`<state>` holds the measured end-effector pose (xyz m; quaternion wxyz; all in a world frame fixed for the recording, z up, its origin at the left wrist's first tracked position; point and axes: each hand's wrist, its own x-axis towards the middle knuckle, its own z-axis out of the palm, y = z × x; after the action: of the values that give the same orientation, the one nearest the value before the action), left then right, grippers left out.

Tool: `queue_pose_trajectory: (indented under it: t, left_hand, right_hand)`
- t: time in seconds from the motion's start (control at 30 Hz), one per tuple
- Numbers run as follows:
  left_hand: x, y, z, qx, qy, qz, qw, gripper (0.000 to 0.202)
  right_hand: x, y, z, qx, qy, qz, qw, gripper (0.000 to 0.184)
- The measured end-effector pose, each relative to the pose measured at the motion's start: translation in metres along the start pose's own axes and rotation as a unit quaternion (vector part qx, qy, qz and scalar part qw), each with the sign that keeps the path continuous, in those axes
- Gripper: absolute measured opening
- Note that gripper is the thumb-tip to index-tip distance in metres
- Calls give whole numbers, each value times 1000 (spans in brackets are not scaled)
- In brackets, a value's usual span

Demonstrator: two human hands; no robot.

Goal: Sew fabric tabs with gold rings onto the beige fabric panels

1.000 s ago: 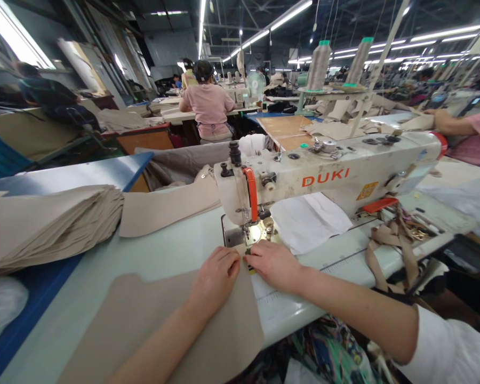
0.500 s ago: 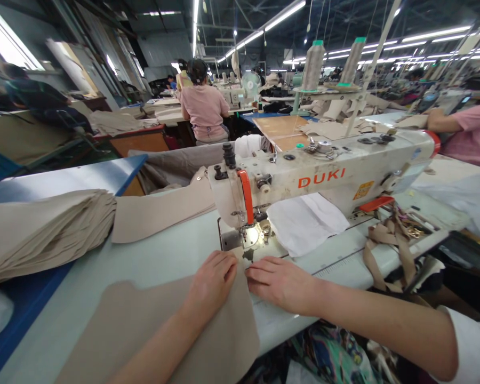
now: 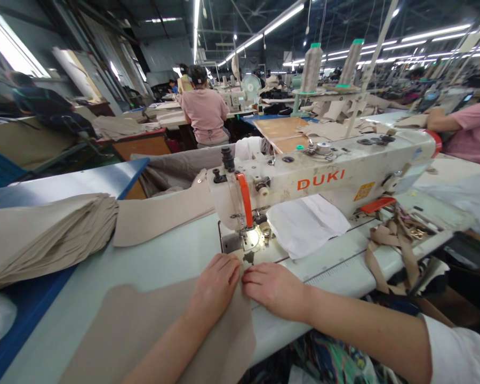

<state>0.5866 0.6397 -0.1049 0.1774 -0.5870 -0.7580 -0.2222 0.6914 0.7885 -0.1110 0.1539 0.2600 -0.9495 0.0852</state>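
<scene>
— Where's the cloth?
— The beige cloth (image 3: 144,325) lies flat on the desk (image 3: 164,261), with its corner just before the sewing machine's (image 3: 324,178) needle.
— And the hands?
— The left hand (image 3: 216,288) is palm-down on it and the right hand (image 3: 274,288) lies flat at its edge. Neither grips; pressing probably keeps the edge smooth and aligned.

The nearest panel (image 3: 144,325) is matt beige woven cloth, smooth and uncreased, and the stack (image 3: 44,234) is the same stuff, its layered edges slightly rough. The table (image 3: 172,256) is pale laminate with a soft sheen. The sewing machine (image 3: 344,170) is cream-painted metal, scuffed and grimy (its guard (image 3: 244,200) is glossy orange plastic). The white cloth (image 3: 308,224) looks thin and crumpled, and the straps (image 3: 388,240) are beige webbing.
</scene>
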Motion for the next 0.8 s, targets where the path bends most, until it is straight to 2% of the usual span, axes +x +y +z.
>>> queue_pose_trajectory:
  t: [0.8]
  left_hand:
    - [0,2,-1,17,-1,9,1000,23]
  right_hand:
    - [-2,0,2,5,12,12,1000,15]
